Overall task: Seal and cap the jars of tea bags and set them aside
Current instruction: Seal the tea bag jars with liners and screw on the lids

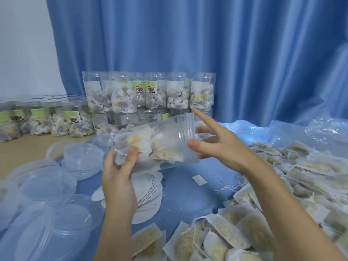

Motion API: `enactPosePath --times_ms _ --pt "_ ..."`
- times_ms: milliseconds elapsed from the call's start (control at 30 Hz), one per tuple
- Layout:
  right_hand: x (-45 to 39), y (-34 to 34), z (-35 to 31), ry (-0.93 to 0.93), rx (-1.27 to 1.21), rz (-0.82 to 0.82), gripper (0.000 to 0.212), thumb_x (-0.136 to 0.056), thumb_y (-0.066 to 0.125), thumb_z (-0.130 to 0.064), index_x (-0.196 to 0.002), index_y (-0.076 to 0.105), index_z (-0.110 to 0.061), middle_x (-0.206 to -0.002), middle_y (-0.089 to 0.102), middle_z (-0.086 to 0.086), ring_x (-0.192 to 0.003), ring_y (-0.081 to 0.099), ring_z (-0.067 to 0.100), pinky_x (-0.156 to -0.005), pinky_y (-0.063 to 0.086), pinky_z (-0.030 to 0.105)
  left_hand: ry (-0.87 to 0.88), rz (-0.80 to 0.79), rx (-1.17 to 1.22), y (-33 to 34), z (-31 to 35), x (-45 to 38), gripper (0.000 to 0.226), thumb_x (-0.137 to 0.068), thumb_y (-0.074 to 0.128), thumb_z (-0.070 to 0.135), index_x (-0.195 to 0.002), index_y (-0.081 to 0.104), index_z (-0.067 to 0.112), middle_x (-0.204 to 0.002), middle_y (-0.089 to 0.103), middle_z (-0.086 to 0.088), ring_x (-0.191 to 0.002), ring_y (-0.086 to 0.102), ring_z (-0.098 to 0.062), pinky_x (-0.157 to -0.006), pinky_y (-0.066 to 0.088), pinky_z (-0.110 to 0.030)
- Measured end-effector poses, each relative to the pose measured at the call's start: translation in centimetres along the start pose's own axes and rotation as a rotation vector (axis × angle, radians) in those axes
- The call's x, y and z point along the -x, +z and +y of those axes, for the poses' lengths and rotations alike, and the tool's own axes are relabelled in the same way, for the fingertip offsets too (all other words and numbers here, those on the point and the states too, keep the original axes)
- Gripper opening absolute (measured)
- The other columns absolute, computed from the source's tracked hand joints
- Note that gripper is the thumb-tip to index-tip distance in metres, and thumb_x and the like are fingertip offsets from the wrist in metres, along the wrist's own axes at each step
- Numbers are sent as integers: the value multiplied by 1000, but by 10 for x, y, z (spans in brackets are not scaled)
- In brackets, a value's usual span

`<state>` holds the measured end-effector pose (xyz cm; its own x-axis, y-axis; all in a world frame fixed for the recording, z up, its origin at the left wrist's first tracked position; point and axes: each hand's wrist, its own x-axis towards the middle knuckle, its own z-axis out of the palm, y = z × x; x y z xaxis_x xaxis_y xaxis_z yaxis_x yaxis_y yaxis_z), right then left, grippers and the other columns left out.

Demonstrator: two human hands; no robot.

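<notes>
A clear plastic jar [165, 142] packed with white tea bags lies tilted on its side in mid-air, its threaded open mouth to the right. My left hand [120, 172] grips its base end from below, thumb on the wall. My right hand [214, 142] is at the mouth, thumb on the rim and fingers spread behind it. No lid is on this jar. White round seal discs [148, 191] lie stacked on the blue table right under the jar. Clear plastic lids [47, 187] are heaped at the left.
Open filled jars [148, 93] stand stacked in two tiers at the back centre. Capped labelled jars [43, 117] line the back left. Loose tea bags [263, 223] pile up at the right and front. A blue curtain hangs behind, with crumpled plastic sheeting [301, 132] at the right.
</notes>
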<state>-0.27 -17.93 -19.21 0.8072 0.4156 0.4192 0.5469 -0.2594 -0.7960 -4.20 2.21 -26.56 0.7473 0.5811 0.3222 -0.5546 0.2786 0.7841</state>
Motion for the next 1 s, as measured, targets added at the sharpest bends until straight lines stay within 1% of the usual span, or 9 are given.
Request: enactPosePath --times_ms 200,333,433,533,667,767,833,900,1000 --pt "4 -5 1 -205 98 -191 87 -58 75 -12 -123 39 -58 -137 37 -33 -128 37 -10 -99 45 33 -30 3 7 -13 -1 -6 50 -65 70 34 -114 62 25 -96 72 13 -89 67 -3 -93 46 -33" --pt "3 -5 -3 -301 164 -250 88 -59 71 0 -124 40 -51 -151 20 -27 -139 24 -3 -106 38 40 -52 5 27 -15 -1 -7 43 -64 70 35 -106 65 26 -90 72 13 -84 67 -6 -86 46 -30" --pt "4 -3 -3 -298 149 -182 86 -59 75 -9 -126 42 -53 -144 34 -24 -134 34 -2 -102 44 39 -59 -5 67 -12 -1 -5 49 -65 68 33 -112 64 19 -92 70 8 -86 64 -9 -89 43 -29" --pt "3 -3 -1 -163 -17 -54 79 -58 80 -38 -124 44 -60 -124 54 -14 -111 56 1 -93 52 36 -58 -24 124 -8 -1 -3 70 -69 67 29 -132 49 6 -104 64 2 -91 62 -10 -94 42 -29" --pt "1 -6 0 15 -22 -21 77 -46 74 -70 -118 50 -59 -110 62 -4 -90 68 11 -66 59 31 -36 -54 88 -8 -1 -3 70 -70 66 29 -132 48 5 -102 67 4 -87 65 -6 -86 48 -21" --pt "-2 -3 2 40 47 1 84 -42 67 -83 -120 49 -55 -99 67 -4 -76 68 9 -60 59 30 -20 -81 81 -9 0 -3 63 -70 67 28 -127 52 8 -102 69 5 -91 65 -9 -92 44 -29" --pt "-2 -1 2 40 56 -17 83 -41 68 -82 -119 48 -58 -102 66 -7 -78 69 8 -67 60 33 -16 -90 84 -12 1 -4 60 -68 68 28 -124 54 10 -97 68 4 -91 64 -12 -97 41 -36" --pt "-1 -2 3 -15 44 -70 78 -43 75 -70 -116 47 -65 -114 61 -13 -94 66 5 -84 57 37 -24 -70 99 -14 0 -6 64 -66 69 29 -126 54 11 -104 67 1 -94 63 -14 -100 39 -40" --pt "3 -8 0 -178 134 -215 86 -56 86 -38 -126 42 -60 -137 44 -25 -127 42 -6 -101 46 35 -35 -54 99 -14 -2 -4 64 -67 68 28 -127 55 10 -102 70 5 -92 66 -10 -97 42 -34"
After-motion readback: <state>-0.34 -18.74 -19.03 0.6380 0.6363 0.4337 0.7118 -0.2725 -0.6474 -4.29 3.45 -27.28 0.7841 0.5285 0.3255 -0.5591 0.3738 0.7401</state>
